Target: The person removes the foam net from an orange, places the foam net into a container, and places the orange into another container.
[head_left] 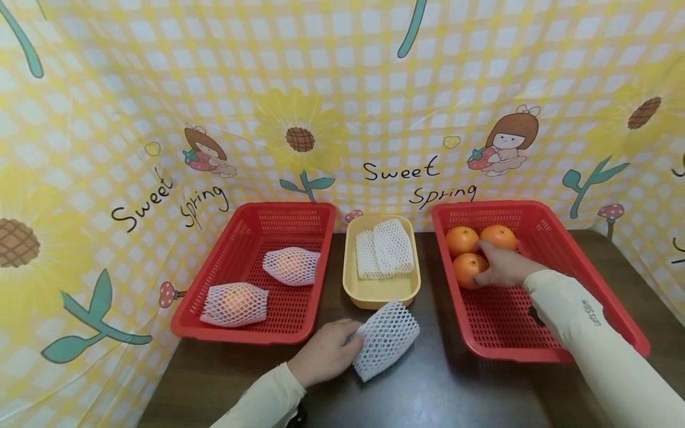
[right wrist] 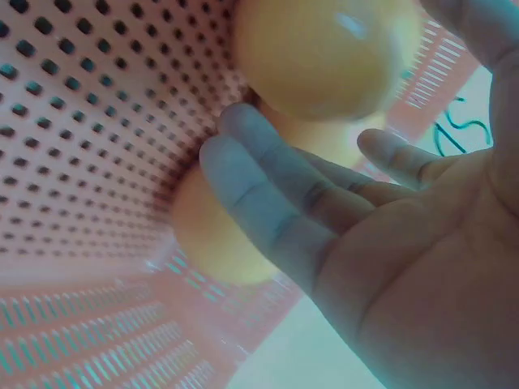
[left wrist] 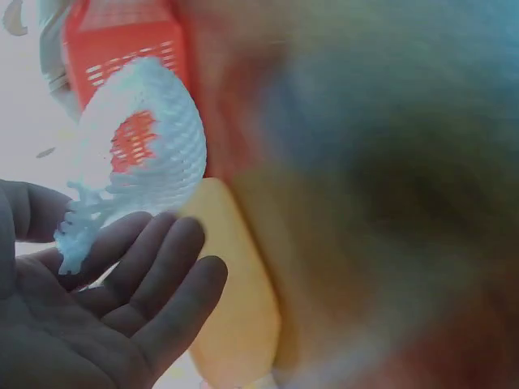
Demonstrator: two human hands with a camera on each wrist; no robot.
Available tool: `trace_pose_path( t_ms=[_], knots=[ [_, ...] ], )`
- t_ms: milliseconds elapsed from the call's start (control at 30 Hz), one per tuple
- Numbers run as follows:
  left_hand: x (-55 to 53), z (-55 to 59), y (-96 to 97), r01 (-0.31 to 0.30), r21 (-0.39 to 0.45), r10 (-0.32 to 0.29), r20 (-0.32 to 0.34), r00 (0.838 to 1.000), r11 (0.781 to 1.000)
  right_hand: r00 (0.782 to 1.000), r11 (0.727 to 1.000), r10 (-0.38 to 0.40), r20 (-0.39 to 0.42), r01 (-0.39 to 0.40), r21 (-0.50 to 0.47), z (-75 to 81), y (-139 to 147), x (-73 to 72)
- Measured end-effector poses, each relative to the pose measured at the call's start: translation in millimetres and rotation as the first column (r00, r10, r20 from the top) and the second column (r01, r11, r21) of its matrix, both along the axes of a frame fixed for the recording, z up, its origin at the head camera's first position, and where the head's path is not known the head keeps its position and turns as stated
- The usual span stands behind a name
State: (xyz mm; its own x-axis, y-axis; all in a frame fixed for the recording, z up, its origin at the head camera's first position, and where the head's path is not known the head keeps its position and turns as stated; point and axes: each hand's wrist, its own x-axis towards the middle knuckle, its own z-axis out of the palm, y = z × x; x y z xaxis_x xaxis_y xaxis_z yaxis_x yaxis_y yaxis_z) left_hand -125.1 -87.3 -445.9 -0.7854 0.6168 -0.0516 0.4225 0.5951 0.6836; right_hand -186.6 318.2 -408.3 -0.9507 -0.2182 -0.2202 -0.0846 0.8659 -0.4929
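My left hand [head_left: 329,352] pinches one end of a white foam fruit net [head_left: 387,340] between thumb and forefinger, above the table's front part. The net's rounded mouth gapes in the left wrist view [left wrist: 166,146], with red basket showing through it. My right hand [head_left: 503,266] reaches into the right red basket [head_left: 540,355], where three bare oranges sit bunched at the left side. Its thumb and spread fingers lie either side of the nearest orange [head_left: 468,268]. In the right wrist view the fingers look fairly straight around that orange [right wrist: 320,49]; firm contact cannot be made out.
Between the baskets stands a small yellow tray [head_left: 350,291] with folded white foam nets [head_left: 393,249]. The left red basket [head_left: 246,336] contains two netted orange fruits [head_left: 291,266]. A patterned yellow cloth [head_left: 342,77] hangs behind the dark table [head_left: 444,392].
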Motion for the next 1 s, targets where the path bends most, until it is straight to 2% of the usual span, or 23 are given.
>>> trace_pose_path(
  t_ms=[100,233,400,533,667,800,1000],
  knots=[
    [-2.4,10.9,3.5,0.003,0.067,0.001,-0.046,0.999,0.998,1.000,1.000,-0.007,-0.024,0.007,0.026,8.5,-0.2,4.1],
    [-8.6,26.3,9.8,-0.007,0.151,0.014,-0.045,0.999,0.989,0.998,0.999,0.003,-0.059,-0.001,0.034,21.1,-4.0,10.8],
    [-16.4,41.3,19.0,-0.036,0.207,0.046,-0.046,0.998,0.978,0.997,0.998,0.017,-0.071,-0.013,0.055,31.9,-15.3,22.3],
    [-23.2,50.0,26.0,-0.085,0.238,0.097,-0.042,0.994,0.968,0.998,0.996,0.011,-0.067,-0.005,0.087,37.3,-25.0,31.0],
    [-33.6,56.8,31.2,-0.143,0.267,0.159,-0.039,0.986,0.953,0.995,0.997,0.019,-0.103,-0.010,0.081,45.2,-35.5,41.3],
    [-47.6,61.9,34.4,-0.199,0.305,0.215,-0.022,0.976,0.932,0.986,0.996,0.052,-0.157,-0.041,0.075,53.8,-47.3,50.7],
    [-71.7,65.6,38.2,-0.293,0.371,0.290,0.063,0.955,0.882,0.962,0.988,0.134,-0.236,-0.113,0.102,57.7,-74.0,64.1]
  ],
)
